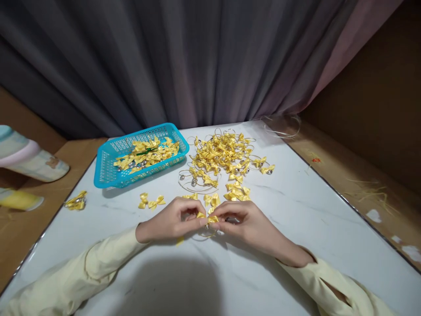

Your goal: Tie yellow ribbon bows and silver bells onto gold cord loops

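Between my two hands is a yellow ribbon bow (213, 219) with a small silver bell (207, 226) and a thin gold cord (208, 236) below it. My left hand (179, 217) pinches the bow's left side between thumb and forefinger. On its right side, the fingertips of my right hand (243, 221) are pressed together on the same bow. Just beyond my fingers lie loose yellow bows (212, 200), and more bows (237, 192) sit behind my right hand. Two bows (156, 202) rest on the table to the left.
A blue plastic basket (108, 177) at the back left holds bows, bells and something green. Beside it is a heap of bows on corded loops (223, 151). A small bow cluster (77, 201) lies far left on the white table (279, 272). A tumbler (36, 160) lies beyond the left edge.
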`<move>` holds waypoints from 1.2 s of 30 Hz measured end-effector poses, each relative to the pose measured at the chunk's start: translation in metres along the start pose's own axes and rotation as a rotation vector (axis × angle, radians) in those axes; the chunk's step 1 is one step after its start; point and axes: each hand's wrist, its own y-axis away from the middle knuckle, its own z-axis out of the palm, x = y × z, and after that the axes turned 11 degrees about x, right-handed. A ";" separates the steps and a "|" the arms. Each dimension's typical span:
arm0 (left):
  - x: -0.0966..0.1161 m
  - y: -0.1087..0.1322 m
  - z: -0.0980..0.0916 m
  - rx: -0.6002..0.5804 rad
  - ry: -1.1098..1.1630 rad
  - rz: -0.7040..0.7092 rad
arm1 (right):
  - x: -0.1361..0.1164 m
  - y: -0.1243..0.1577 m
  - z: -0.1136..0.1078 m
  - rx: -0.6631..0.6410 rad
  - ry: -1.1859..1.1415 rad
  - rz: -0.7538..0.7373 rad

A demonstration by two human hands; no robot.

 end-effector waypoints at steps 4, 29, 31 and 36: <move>0.005 0.000 -0.003 -0.012 -0.041 -0.025 | -0.002 0.001 0.001 0.065 -0.035 0.075; 0.007 0.006 0.005 0.058 -0.072 -0.012 | -0.002 0.000 0.001 0.126 -0.005 -0.123; 0.008 0.006 0.006 0.045 -0.059 -0.023 | -0.003 0.001 0.001 0.114 0.043 -0.190; 0.008 0.006 0.007 0.015 -0.017 -0.072 | -0.003 0.002 0.000 0.099 0.100 -0.330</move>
